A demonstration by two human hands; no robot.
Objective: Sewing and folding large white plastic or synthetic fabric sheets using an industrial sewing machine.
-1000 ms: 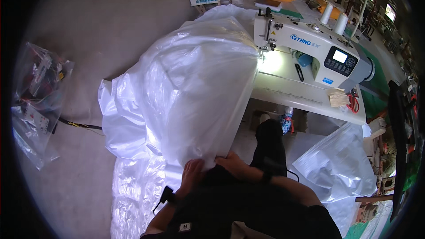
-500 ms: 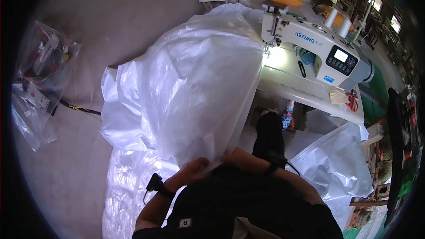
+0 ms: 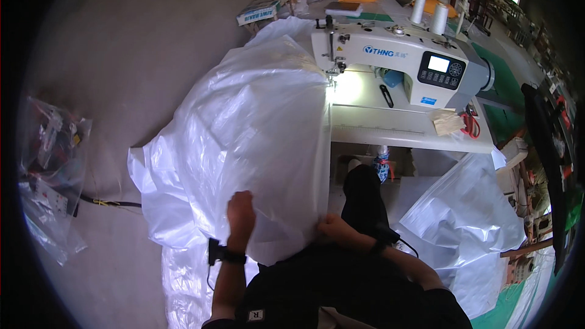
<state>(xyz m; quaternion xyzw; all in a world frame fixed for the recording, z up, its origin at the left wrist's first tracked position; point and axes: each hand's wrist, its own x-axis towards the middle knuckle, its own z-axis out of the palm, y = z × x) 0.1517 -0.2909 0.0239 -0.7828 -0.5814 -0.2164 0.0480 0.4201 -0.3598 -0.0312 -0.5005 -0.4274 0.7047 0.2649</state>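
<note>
While one large clear plastic sheet (image 3: 256,140) billows from the sewing machine down toward the person's lap, both hands grip its near edge. With fingers curled, the left hand (image 3: 241,214) presses into the film; the right hand (image 3: 332,226) pinches the hem at the sheet's lower right corner. One white sewing machine (image 3: 402,64) stands on the pale tabletop (image 3: 396,128), the sheet's far end under its needle. Two thread cones (image 3: 429,13) rise behind it, and one pair of red scissors (image 3: 470,123) lies at the tabletop's right end. One clear bag of parts (image 3: 49,170) rests on the floor far left; a second plastic sheet (image 3: 469,213) is heaped at right.
</note>
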